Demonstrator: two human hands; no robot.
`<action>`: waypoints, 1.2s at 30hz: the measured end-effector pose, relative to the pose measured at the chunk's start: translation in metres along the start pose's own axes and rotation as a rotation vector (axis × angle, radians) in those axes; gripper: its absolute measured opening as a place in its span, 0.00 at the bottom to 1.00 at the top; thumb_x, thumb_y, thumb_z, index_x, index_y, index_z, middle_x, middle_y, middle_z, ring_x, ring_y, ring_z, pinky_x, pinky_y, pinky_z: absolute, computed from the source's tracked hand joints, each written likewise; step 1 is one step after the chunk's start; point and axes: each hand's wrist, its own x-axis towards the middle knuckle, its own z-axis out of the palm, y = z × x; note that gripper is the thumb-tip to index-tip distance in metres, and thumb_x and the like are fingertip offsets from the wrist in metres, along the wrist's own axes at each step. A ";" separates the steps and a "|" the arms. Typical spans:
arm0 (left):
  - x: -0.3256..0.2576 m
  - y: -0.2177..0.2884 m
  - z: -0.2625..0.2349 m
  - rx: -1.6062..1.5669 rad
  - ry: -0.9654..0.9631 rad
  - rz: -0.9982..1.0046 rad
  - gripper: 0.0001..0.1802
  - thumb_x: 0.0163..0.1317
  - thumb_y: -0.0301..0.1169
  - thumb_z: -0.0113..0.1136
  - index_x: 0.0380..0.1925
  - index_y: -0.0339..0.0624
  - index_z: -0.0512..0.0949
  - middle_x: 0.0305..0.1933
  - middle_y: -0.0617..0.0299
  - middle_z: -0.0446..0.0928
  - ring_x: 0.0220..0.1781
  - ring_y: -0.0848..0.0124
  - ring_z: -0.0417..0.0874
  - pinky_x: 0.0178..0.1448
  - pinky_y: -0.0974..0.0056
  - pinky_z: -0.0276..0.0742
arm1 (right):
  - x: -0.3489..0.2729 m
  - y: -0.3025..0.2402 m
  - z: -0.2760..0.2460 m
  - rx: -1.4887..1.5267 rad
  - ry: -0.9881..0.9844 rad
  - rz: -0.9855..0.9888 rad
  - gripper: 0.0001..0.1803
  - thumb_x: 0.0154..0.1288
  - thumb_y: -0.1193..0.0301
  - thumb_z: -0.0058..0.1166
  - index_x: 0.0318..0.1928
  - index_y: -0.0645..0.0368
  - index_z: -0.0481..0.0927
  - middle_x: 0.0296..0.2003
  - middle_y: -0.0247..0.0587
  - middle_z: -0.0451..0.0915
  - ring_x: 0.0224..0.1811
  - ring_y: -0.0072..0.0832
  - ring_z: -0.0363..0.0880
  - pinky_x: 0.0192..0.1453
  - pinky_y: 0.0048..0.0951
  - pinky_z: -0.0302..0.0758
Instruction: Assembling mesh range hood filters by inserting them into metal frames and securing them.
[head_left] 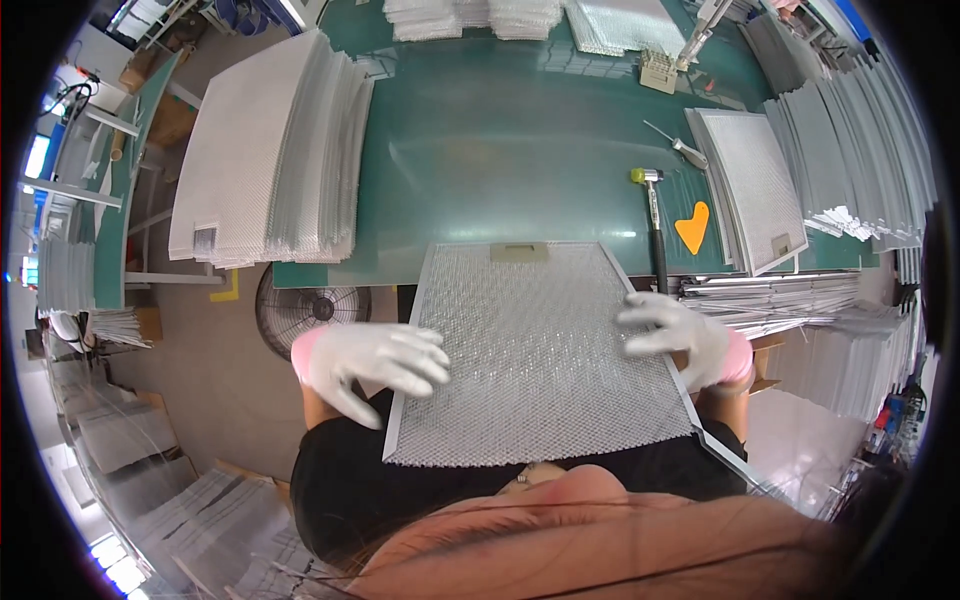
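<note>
A silvery metal mesh filter panel (540,350) rests in front of me, its far end at the table edge and its near end over my lap. Metal strips frame its far, left and right sides, while mesh shows bare along the near side. A loose-looking frame strip (735,462) angles outward from the near right corner. My left hand (375,365), in a white glove, is open with fingers spread over the panel's left edge. My gloved right hand (680,335) is also open, its fingers reaching over the right edge. Whether either hand touches the mesh I cannot tell.
On the green table (480,150) lie a mallet (655,215), a screwdriver (685,150) and an orange heart-shaped piece (692,228). Mesh sheets (265,150) are stacked at the left, framed panels (755,185) at the right. A floor fan (312,305) stands below the table's left edge.
</note>
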 end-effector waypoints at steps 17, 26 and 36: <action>0.066 -0.005 -0.081 0.510 1.430 0.213 0.11 0.57 0.13 0.52 0.40 0.33 0.73 0.40 0.56 0.78 0.39 0.75 0.77 0.46 0.71 0.73 | 0.096 0.022 -0.056 0.111 1.037 -0.542 0.16 0.65 0.84 0.44 0.54 0.66 0.69 0.49 0.43 0.75 0.51 0.24 0.72 0.56 0.28 0.70; 0.075 -0.013 -0.084 0.527 1.394 0.151 0.10 0.58 0.13 0.54 0.40 0.32 0.73 0.41 0.58 0.78 0.38 0.79 0.74 0.43 0.75 0.70 | 0.122 0.047 -0.056 0.185 1.445 -0.402 0.11 0.76 0.68 0.38 0.47 0.62 0.69 0.45 0.43 0.75 0.48 0.28 0.72 0.58 0.33 0.68; 0.076 -0.016 -0.090 0.481 1.407 0.180 0.11 0.60 0.15 0.55 0.43 0.32 0.73 0.43 0.58 0.78 0.39 0.78 0.75 0.45 0.74 0.71 | 0.125 0.046 -0.067 -0.662 1.499 -0.085 0.17 0.71 0.72 0.39 0.54 0.72 0.69 0.48 0.54 0.72 0.47 0.37 0.70 0.57 0.34 0.67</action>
